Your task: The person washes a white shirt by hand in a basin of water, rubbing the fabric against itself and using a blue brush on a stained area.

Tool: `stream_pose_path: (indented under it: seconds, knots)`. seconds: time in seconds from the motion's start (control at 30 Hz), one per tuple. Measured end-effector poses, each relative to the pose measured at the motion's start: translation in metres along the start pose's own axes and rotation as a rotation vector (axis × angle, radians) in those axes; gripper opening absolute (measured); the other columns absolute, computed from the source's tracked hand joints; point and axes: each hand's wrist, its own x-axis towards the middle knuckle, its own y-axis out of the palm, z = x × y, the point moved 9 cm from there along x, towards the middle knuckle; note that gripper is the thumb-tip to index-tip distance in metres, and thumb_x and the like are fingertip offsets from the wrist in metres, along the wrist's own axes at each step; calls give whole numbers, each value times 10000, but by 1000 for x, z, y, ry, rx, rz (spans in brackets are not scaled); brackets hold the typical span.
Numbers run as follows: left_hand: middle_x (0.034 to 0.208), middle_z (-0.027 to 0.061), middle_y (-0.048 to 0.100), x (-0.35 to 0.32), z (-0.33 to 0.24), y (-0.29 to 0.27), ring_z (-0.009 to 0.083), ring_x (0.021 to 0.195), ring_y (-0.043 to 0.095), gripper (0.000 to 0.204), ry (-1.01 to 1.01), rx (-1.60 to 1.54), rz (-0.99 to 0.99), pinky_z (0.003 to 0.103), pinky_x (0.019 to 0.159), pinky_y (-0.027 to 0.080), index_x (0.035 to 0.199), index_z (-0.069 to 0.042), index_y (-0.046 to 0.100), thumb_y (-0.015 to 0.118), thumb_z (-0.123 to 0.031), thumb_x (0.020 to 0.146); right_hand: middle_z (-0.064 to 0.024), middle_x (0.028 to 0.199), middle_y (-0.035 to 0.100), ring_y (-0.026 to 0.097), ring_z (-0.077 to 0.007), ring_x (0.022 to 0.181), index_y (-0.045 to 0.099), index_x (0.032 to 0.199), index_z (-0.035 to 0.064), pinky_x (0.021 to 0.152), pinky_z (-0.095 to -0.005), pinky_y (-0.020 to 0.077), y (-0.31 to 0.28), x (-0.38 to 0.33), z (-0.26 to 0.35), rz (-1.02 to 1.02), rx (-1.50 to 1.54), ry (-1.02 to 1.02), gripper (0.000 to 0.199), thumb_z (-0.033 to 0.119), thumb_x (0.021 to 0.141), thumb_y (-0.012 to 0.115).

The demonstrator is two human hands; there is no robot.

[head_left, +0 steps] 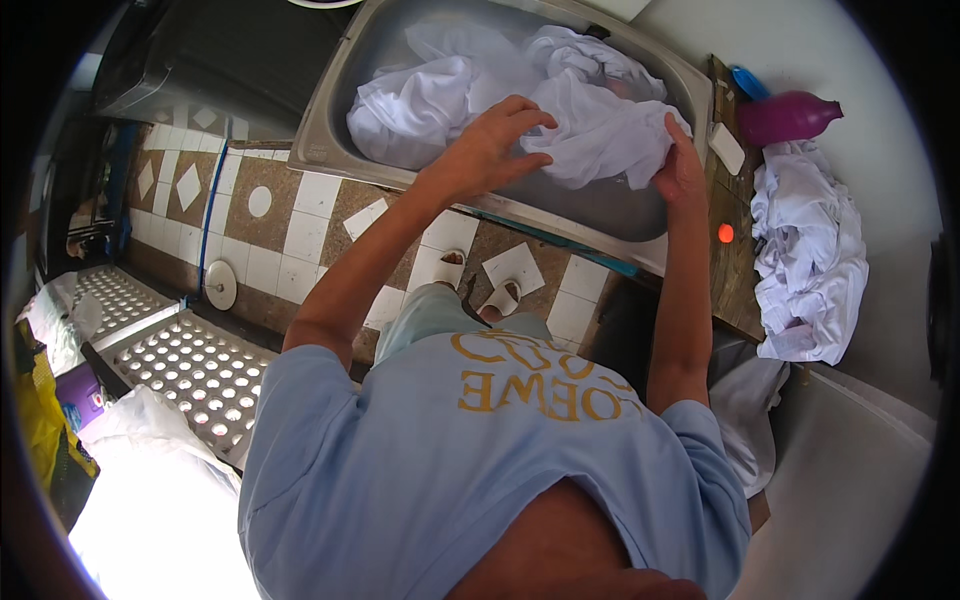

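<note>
A wet white cloth (595, 130) spreads across the right half of a metal sink (608, 208). My right hand (682, 172) grips its right end near the sink's right wall, thumb on top. Curved and apart, the fingers of my left hand (495, 145) are by the cloth's left side, with nothing seen held in them. Another heap of white fabric (415, 105) lies in the sink, left of my left hand. Further white cloth (590, 50) is bunched at the back. Cloudy water surrounds the fabric.
Right of the sink, a wooden board (735, 270) bears a white bar (727, 148), an orange cap (726, 233) and a purple bottle (790, 118). More white laundry (810, 250) is piled beside it. A dark appliance (220, 60) stands left; perforated panels (190, 375) lie lower left.
</note>
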Motion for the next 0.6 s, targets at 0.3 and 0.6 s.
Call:
stream_pose_path:
  seconds: [0.3, 0.6]
  knots:
    - [1374, 223, 366, 59, 61, 132, 474, 1154, 474, 874, -232, 650, 317, 499, 921, 427, 1395, -114, 321, 768, -333, 676, -75, 1076, 626, 589, -160, 949, 565, 1172, 6, 826, -302, 475, -84, 10, -18, -459, -769, -222, 369, 189, 865, 657]
    - [1010, 165, 645, 108, 110, 123, 326, 957, 629, 362, -205, -488, -270, 391, 827, 498, 998, -43, 659, 690, -190, 669, -97, 1134, 618, 613, -253, 1010, 552, 1196, 95, 880, -385, 493, -49, 62, -108, -348, 320, 22, 422, 415, 924, 519]
